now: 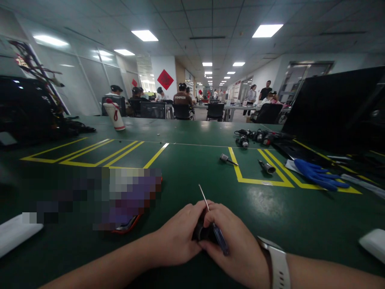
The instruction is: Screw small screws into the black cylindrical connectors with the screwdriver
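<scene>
Both my hands meet at the near edge of a green table (270,208). My left hand (177,237) is closed round a small black part (201,233), mostly hidden between my palms. My right hand (234,241), with a white watch on its wrist, grips a screwdriver (215,226) with a blue handle. Its thin metal shaft points up and away from me, above my knuckles.
Two small metal-tipped tools (227,159) (267,167) lie inside yellow floor-tape boxes ahead. A blue glove (319,173) and a black cable bundle (255,136) sit at the right beside a dark monitor (337,108). A white cup (114,115) stands far left. People sit at desks behind.
</scene>
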### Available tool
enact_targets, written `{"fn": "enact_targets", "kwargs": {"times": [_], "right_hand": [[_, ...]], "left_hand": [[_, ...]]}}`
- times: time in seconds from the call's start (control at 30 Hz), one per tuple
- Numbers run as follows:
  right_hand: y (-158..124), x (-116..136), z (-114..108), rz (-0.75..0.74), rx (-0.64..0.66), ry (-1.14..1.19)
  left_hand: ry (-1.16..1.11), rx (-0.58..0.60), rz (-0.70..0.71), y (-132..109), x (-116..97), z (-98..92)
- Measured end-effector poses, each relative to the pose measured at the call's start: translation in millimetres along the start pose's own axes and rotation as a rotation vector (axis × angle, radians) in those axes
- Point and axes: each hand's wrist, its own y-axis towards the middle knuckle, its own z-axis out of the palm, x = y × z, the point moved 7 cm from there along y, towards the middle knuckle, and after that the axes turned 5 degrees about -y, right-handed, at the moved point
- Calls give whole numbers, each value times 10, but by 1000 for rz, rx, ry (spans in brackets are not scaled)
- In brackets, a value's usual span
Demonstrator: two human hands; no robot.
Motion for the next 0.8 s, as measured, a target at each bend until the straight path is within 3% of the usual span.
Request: {"fn": "enact_targets", "kwargs": {"times": [0.2, 0.37, 0.5, 0.8], "right_hand": [[5, 37, -23, -73, -39, -66], [99, -65, -203, -123, -95, -188], [257, -368, -532, -121, -242, -482], [427, -1311, -1215, 144, -341, -885]], "left_hand": [[37, 15, 55, 3, -54, -11], [162, -139, 72, -34, -60, -97], [234, -202, -25, -65, 1, -175], [224, -78, -52, -57, -24, -76]]}}
